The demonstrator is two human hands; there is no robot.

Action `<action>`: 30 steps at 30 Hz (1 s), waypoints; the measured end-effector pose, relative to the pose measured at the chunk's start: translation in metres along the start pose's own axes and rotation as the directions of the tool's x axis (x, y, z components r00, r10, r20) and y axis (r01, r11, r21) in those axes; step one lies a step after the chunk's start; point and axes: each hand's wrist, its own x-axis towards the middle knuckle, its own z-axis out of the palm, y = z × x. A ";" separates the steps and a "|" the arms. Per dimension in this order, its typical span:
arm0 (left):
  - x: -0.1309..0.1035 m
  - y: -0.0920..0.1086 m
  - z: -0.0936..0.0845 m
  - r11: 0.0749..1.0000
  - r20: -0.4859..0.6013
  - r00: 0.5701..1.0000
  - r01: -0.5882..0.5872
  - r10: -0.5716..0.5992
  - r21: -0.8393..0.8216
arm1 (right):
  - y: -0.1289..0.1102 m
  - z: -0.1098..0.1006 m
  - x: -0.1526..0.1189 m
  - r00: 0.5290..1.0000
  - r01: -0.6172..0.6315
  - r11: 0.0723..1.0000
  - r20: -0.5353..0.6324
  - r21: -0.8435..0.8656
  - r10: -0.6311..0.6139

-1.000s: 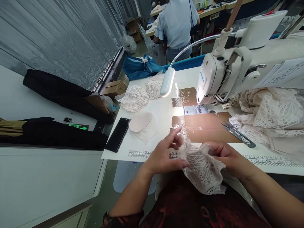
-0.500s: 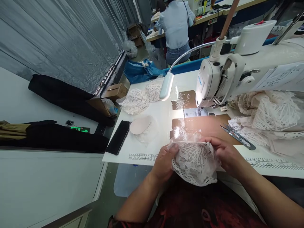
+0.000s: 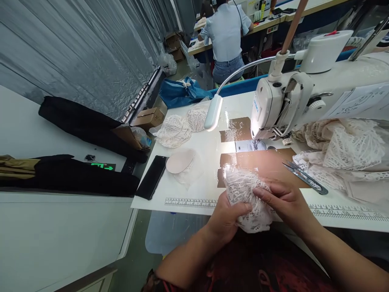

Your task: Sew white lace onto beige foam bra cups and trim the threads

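Head view: the lace piece (image 3: 249, 202) lies between the two hands, over the front edge of the bench (image 3: 182, 190). The left hand (image 3: 226, 217) grips its left side, thumb on top; the right hand (image 3: 281, 200) pinches its upper right part between thumb and fingers. Beyond it is the sewing machine (image 3: 273, 103); the thread snips (image 3: 305, 177) lie right of the right hand, apart from it.
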 end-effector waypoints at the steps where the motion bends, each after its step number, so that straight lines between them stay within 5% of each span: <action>1: 0.001 -0.001 0.001 1.000 -0.035 0.999 0.002 -0.002 0.013 | 0.001 0.001 -0.001 0.999 -0.043 0.998 -0.019 0.054 0.044; 4: 0.000 -0.004 -0.007 0.998 -0.081 0.997 0.022 -0.017 0.056 | 0.005 -0.001 -0.003 0.984 -0.124 0.959 -0.094 0.256 0.153; 7: -0.007 0.004 -0.029 0.979 -0.037 0.997 0.074 -0.068 0.192 | 0.007 -0.008 -0.004 0.968 -0.077 0.922 -0.194 0.380 0.161; 10: -0.017 0.027 -0.050 0.876 0.001 0.994 -0.097 0.109 0.472 | 0.001 -0.014 -0.003 0.965 -0.061 0.934 -0.218 0.352 0.145; 13: -0.022 0.054 -0.051 0.679 0.083 0.897 -0.386 0.434 0.624 | -0.010 -0.011 -0.001 0.988 -0.117 0.978 -0.080 0.172 0.132; 15: -0.021 0.065 -0.041 0.564 0.210 0.879 -0.440 0.427 0.699 | -0.016 -0.005 -0.001 0.994 -0.100 0.993 0.060 0.059 0.096; 17: -0.018 0.068 -0.032 0.493 0.298 0.908 -0.412 0.296 0.766 | -0.020 0.001 -0.002 0.986 -0.074 0.997 0.149 0.021 0.070; 19: -0.013 0.065 -0.030 0.516 0.306 0.942 -0.331 0.136 0.790 | -0.022 0.003 -0.005 0.988 -0.113 0.993 0.115 0.044 0.108; 21: -0.008 0.058 -0.037 0.638 0.253 0.967 -0.211 0.027 0.740 | -0.022 0.002 -0.009 0.982 -0.187 0.976 0.029 0.109 0.185; 25: -0.004 0.052 -0.060 0.833 0.126 0.990 -0.016 -0.065 0.552 | -0.019 -0.005 -0.013 0.961 -0.261 0.936 -0.023 0.235 0.274; 27: -0.004 0.058 -0.065 0.820 0.120 0.993 -0.070 0.002 0.568 | -0.016 -0.008 -0.012 0.966 -0.257 0.939 0.044 0.229 0.254; 30: -0.005 0.072 -0.061 0.737 0.202 0.947 -0.321 0.250 0.595 | -0.014 -0.006 -0.008 0.975 -0.173 0.976 0.164 0.129 0.151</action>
